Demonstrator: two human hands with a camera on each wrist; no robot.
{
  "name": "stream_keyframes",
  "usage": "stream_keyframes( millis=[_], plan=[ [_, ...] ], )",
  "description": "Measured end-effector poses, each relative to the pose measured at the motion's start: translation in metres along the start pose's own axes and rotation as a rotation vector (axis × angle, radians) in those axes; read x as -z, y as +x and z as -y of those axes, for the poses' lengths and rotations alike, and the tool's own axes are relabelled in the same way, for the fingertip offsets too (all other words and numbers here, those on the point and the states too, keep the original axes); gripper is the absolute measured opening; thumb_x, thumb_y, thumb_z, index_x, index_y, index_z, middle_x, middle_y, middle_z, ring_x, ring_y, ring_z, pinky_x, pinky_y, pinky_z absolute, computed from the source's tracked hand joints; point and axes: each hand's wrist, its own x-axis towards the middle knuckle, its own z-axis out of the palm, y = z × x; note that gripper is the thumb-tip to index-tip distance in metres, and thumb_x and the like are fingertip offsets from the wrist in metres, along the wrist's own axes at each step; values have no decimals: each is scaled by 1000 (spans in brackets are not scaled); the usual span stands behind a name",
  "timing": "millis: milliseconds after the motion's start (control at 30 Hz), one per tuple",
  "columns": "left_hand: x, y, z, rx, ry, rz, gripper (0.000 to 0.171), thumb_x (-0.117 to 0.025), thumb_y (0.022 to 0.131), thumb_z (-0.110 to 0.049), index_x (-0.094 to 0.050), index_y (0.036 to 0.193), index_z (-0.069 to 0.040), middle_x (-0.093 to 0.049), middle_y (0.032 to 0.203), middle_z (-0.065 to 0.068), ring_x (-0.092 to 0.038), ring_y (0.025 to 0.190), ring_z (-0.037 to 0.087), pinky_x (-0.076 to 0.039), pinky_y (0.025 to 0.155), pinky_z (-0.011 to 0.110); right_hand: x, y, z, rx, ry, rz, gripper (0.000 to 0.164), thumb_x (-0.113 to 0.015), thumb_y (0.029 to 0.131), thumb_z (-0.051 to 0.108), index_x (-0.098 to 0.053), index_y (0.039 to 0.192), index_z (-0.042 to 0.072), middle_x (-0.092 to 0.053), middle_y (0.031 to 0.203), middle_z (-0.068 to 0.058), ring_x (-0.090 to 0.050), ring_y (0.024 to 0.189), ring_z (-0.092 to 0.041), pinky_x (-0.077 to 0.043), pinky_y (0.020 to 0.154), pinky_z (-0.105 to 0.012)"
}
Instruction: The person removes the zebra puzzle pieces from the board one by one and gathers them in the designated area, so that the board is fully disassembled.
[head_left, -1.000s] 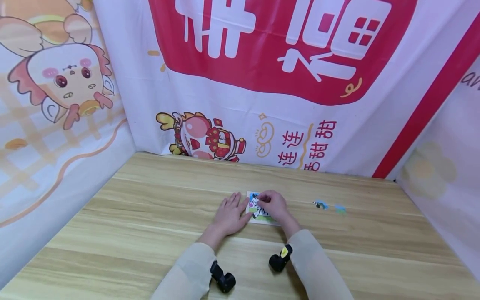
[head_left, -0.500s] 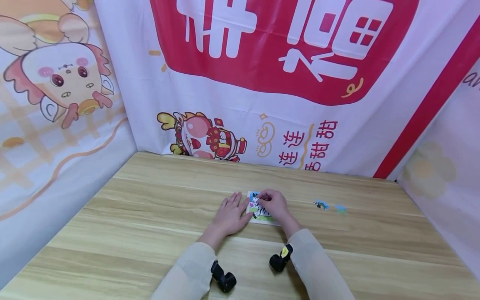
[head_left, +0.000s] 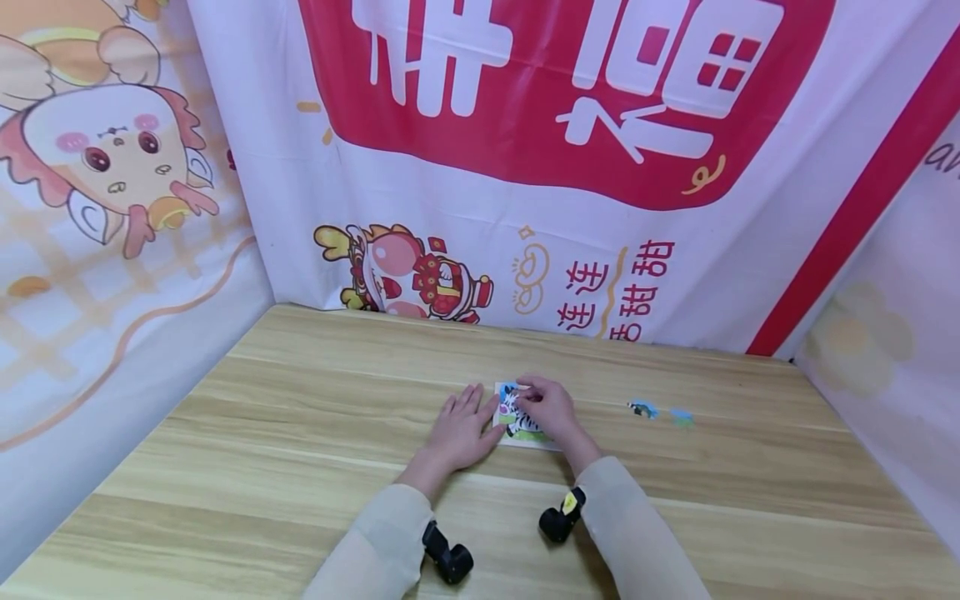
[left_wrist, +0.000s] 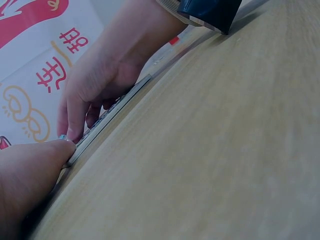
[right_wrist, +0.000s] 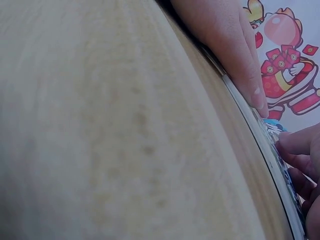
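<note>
A small zebra picture puzzle (head_left: 527,435) in a pale-edged board lies on the wooden table in the head view. Along the board's left edge rests my left hand (head_left: 459,433), fingers extended and thumb at its lower left corner. My right hand (head_left: 551,408) reaches over the upper right of the puzzle, thumb and index finger pinching a small piece near the zebra's head. A sliver of blue piece (left_wrist: 62,137) shows at those fingertips in the left wrist view. From the right wrist, the board's side (right_wrist: 260,145) appears beneath both hands; the right hand covers part of the picture.
Two loose puzzle pieces lie to the right on the table, a dark-and-blue piece (head_left: 642,409) and a blue-green piece (head_left: 682,417). Printed cloth (head_left: 450,183) hangs behind the table and along both sides. Black wrist cameras (head_left: 450,562) are strapped over the sleeves.
The right hand's fingers have shifted slightly over the zebra's head, with the pinch kept. My left hand stays in place, and the loose pieces lie as before.
</note>
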Motion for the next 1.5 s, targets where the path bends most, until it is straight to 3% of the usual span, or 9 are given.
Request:
stream_keyframes(
  millis=[333, 533, 700, 867, 1100, 1267, 1500],
  plan=[
    [1, -1, -2, -2, -7, -6, 55, -32, 90, -45, -33, 134, -12, -21, 138, 18, -13, 127, 30, -10, 100, 46, 3, -1, 2, 26, -44, 21, 33, -67, 74, 9, -61, 106, 6, -61, 74, 3, -55, 71, -12, -45, 73, -32],
    [0, -1, -1, -2, -4, -13, 55, -32, 90, -45, -32, 134, -13, -21, 138, 18, -13, 126, 30, -10, 100, 46, 7, 0, 1, 66, 2, 23, 34, -68, 73, 10, -61, 106, 4, -63, 75, 0, -56, 73, -14, -45, 73, -32],
    [-1, -1, 0, 6, 6, -8, 56, -30, 90, -47, -29, 135, -15, -19, 139, 16, -12, 127, 29, -8, 100, 45, 14, 1, -1, 38, 47, 44, 35, -68, 73, 10, -61, 107, 6, -63, 79, 0, -56, 77, -15, -44, 77, -33],
    [-3, -1, 1, 6, 10, -11, 56, -29, 90, -48, -29, 135, -15, -18, 139, 16, -11, 127, 29, -8, 101, 45, 25, 1, 2, -13, 109, 91, 37, -67, 75, 13, -59, 110, 9, -62, 84, 0, -55, 81, -16, -44, 76, -32],
    [-2, -1, 0, 8, 3, -6, 56, -30, 89, -47, -30, 135, -14, -18, 139, 16, -11, 127, 29, -7, 101, 45, 45, -1, 4, 6, 141, 126, 38, -65, 76, 19, -58, 112, 11, -60, 89, -2, -54, 84, -17, -45, 76, -32],
    [-3, 0, 0, 11, 1, -4, 56, -29, 89, -48, -30, 135, -15, -18, 139, 15, -11, 127, 28, -7, 101, 44, 61, 0, -4, -46, 142, 118, 35, -65, 77, 21, -59, 111, 16, -59, 91, -2, -53, 87, -17, -44, 78, -33],
    [-4, 0, 0, 11, -2, -4, 56, -30, 89, -47, -30, 135, -15, -18, 139, 15, -11, 127, 28, -7, 101, 44, 89, -3, -17, -89, 153, 90, 40, -65, 76, 24, -57, 114, 13, -57, 96, -5, -51, 91, -20, -41, 82, -37]
  ],
)
